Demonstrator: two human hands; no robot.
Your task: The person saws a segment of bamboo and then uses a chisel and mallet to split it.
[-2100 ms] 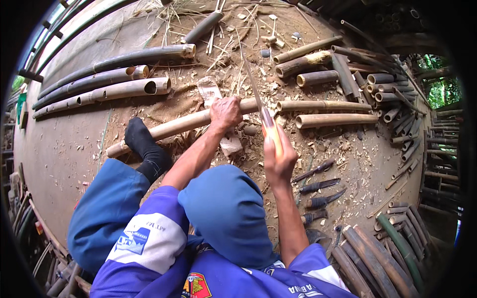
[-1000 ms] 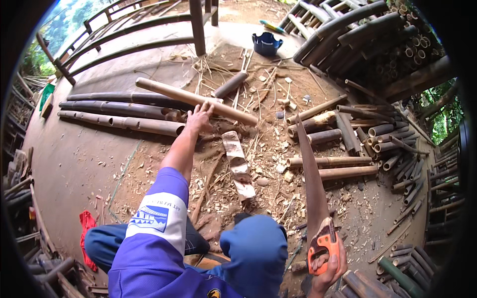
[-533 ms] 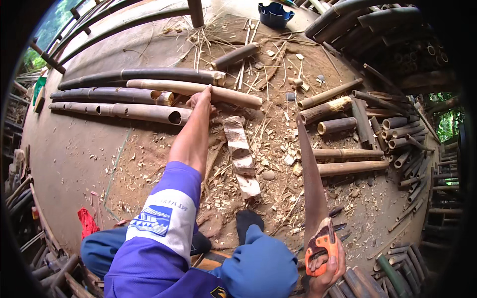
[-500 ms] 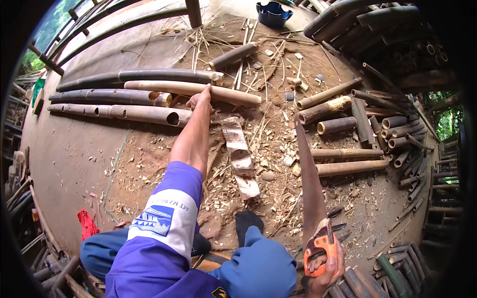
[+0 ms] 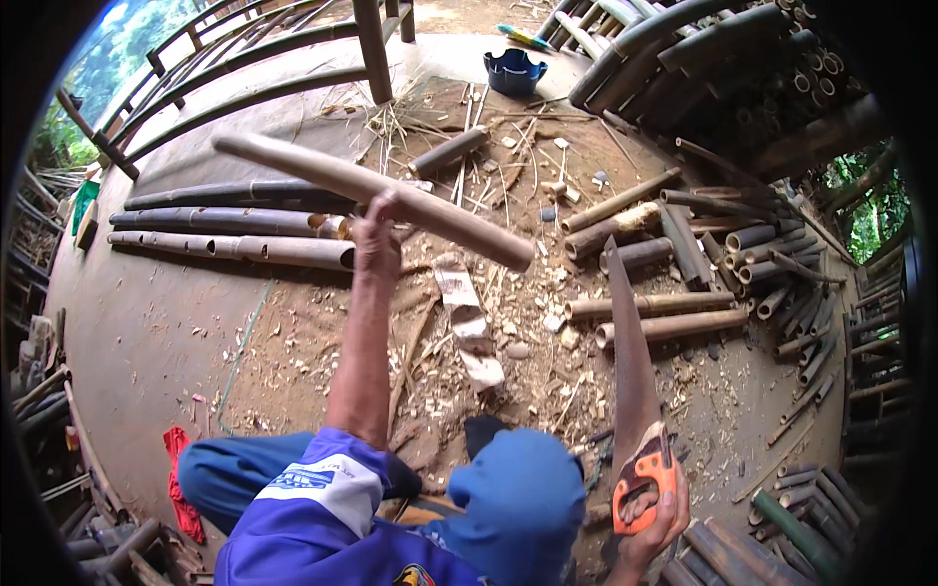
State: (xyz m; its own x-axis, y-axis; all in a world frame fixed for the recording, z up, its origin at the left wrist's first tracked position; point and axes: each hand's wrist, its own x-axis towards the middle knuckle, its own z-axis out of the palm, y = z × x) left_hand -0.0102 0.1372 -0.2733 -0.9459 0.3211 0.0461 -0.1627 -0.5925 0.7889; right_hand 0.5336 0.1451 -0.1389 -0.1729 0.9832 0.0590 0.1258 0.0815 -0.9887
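My left hand [image 5: 377,217] is wrapped round a pale brown bamboo pole [image 5: 440,217], which is raised off the floor and slants down to the right. Beneath and left of it lie dark bamboo poles [image 5: 230,223] with holes cut in them. My right hand [image 5: 664,527] grips the orange handle of a handsaw [image 5: 635,376], its rusty blade pointing up and away from me. Between the hands, a notched wooden block [image 5: 467,322] rests on the chip-strewn ground.
Cut bamboo pieces [image 5: 674,325] lie to the right, with stacked bamboo [image 5: 782,256] beyond them. A dark blue tub [image 5: 514,72] stands at the far side near a bamboo railing [image 5: 371,49]. A red cloth [image 5: 183,483] lies by my left knee.
The left hand has lifted the pale pole off the other poles, and it now tilts down to the right. The saw stays in my right hand, shifted slightly.
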